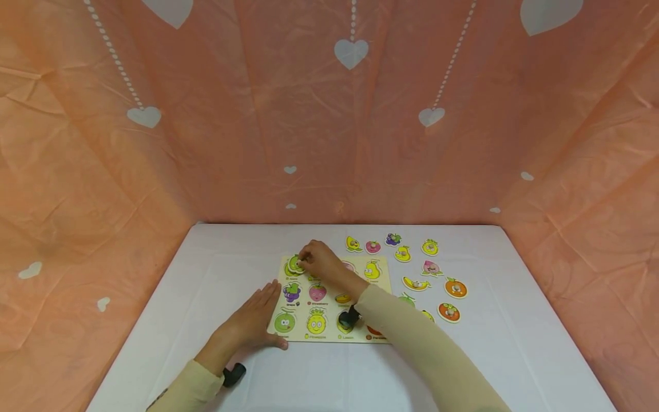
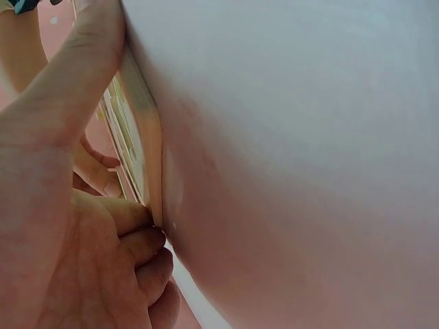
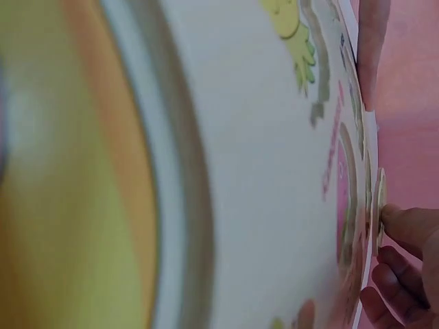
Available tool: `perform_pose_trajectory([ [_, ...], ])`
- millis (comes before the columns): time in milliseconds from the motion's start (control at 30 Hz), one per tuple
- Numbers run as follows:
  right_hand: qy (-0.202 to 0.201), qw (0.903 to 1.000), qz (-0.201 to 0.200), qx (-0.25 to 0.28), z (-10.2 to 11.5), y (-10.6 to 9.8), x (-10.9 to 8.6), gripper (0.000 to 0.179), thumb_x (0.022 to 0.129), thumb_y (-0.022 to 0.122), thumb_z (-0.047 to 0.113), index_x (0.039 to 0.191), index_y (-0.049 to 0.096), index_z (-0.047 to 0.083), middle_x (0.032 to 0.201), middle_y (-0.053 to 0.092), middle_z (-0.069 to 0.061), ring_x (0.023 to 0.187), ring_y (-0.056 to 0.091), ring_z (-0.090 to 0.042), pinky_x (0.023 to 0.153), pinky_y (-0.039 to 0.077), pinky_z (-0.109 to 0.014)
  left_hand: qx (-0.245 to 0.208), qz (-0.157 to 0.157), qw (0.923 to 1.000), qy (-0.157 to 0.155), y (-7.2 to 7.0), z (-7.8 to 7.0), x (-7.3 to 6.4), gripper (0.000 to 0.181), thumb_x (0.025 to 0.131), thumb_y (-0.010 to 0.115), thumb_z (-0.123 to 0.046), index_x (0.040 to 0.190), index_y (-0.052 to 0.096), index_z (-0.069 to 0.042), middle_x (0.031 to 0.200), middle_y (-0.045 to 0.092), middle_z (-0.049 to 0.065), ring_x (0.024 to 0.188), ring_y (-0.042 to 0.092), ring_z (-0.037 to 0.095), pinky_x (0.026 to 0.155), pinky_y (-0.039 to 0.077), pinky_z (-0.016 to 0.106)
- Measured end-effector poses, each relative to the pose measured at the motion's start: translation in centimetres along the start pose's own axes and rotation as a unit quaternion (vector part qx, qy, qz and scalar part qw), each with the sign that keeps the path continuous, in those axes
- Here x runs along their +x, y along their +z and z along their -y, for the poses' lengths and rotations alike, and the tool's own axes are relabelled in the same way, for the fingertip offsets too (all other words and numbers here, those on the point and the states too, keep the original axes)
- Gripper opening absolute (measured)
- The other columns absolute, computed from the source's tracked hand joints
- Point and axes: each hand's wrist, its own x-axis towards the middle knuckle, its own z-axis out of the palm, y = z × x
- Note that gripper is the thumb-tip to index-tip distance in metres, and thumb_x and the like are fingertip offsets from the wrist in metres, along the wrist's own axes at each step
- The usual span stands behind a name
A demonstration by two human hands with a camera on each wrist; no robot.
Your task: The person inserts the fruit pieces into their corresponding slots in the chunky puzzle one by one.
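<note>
My right hand (image 1: pixel 329 266) pinches a green apple puzzle piece (image 1: pixel 294 263) over the apple picture at the top left of a wooden fruit puzzle board (image 1: pixel 383 286). In the right wrist view the piece (image 3: pixel 379 205) is seen edge-on between the thumb and fingers, close above the board (image 3: pixel 254 192); whether they touch, I cannot tell. My left hand (image 1: pixel 252 320) lies against the board's left side, fingers extended and thumb at the near corner. The left wrist view shows its fingers touching the board's edge (image 2: pixel 152 164). The right forearm covers part of the board.
Loose fruit pieces lie right of and behind the board, among them a banana (image 1: pixel 416 284), a peach (image 1: pixel 431 268), an orange (image 1: pixel 456 288), a pineapple (image 1: pixel 429 247) and grapes (image 1: pixel 393 239). The white table (image 1: pixel 206 274) meets a pink heart-patterned curtain (image 1: pixel 319 143) behind and at both sides.
</note>
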Motion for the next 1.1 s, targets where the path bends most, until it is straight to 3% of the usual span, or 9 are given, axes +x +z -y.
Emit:
perform_pose_trajectory([
  [267,0.005,0.9995,0.005,-0.029,0.7,0.2,0.2,0.012,0.105,0.073,0.023,0.11,0.079,0.013,0.11,0.066,0.001,0.104,0.058,-0.014,0.102,0.054,-0.032,0.004,0.003,1.0,0.001,-0.1,0.0,0.0,0.138,0.07,0.097,-0.055,0.166,0.022,0.011,0.176,0.018,0.027,0.164,0.018,0.042,0.134,0.019,0.056],
  [467,-0.007,0.9977,0.001,-0.068,0.6,0.7,0.6,0.012,0.103,0.075,0.022,0.108,0.079,0.012,0.104,0.067,0.001,0.097,0.058,-0.012,0.095,0.055,-0.031,0.008,0.003,0.9999,0.013,-0.2,0.1,-0.1,0.137,0.072,0.097,-0.054,0.164,0.021,0.014,0.174,0.018,0.031,0.163,0.017,0.044,0.134,0.019,0.056],
  [767,-0.001,0.9968,0.002,-0.08,0.8,0.9,0.6,0.014,0.102,0.076,0.024,0.109,0.079,0.012,0.101,0.066,0.001,0.093,0.056,-0.013,0.092,0.054,-0.032,0.009,0.006,0.9999,0.008,-0.1,0.2,-0.1,0.138,0.072,0.097,-0.054,0.164,0.021,0.014,0.175,0.018,0.03,0.164,0.017,0.043,0.134,0.019,0.056],
  [1100,0.005,0.9929,0.001,-0.119,1.3,1.0,0.7,0.015,0.101,0.078,0.027,0.109,0.08,0.014,0.104,0.068,0.002,0.097,0.059,-0.014,0.099,0.053,-0.035,0.016,0.001,0.9999,0.006,-0.1,0.0,0.0,0.138,0.071,0.098,-0.054,0.164,0.023,0.014,0.174,0.02,0.03,0.163,0.019,0.043,0.134,0.019,0.055],
])
